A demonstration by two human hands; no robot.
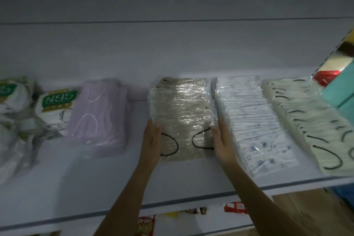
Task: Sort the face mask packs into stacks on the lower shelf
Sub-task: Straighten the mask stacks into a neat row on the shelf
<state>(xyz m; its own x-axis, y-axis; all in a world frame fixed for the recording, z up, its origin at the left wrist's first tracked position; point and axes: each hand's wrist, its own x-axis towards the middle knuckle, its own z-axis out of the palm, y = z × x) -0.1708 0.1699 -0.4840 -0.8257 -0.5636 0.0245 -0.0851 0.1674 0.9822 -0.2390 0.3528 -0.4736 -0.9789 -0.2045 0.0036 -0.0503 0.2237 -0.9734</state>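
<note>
A beige mask pack [183, 113] in clear plastic, with black ear loops, lies in the middle of the white shelf [76, 188]. My left hand [152, 142] presses flat against its left edge with straight fingers. Along its right edge lies my right hand [223, 145], fingers straight too. Just right of it sits a white pack with a blue print [251, 119], then a cream pack with black loops [306, 120]. A lilac pack [100, 115] lies to the left, and beyond it N95 packs [57, 109].
Crumpled white packaging [13, 120] fills the far left of the shelf. At the right end stand a teal box [341, 86] and a red bag [326, 77]. Colourful packets [145, 225] show on a level below the shelf's front edge.
</note>
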